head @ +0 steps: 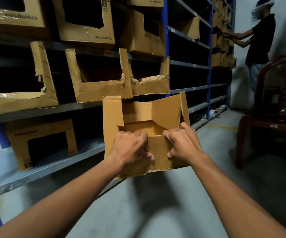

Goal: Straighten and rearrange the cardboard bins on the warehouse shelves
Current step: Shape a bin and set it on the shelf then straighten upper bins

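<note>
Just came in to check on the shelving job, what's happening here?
A person is holding a cut-open cardboard bin off the shelves, in front of the rack. The left hand and right hand both grip the bin's low front wall, fingers hooked over its edge. Other torn bins sit on the shelves, some crooked. Farther down the aisle a second person reaches into the shelving, beside a dark plastic chair.
</note>
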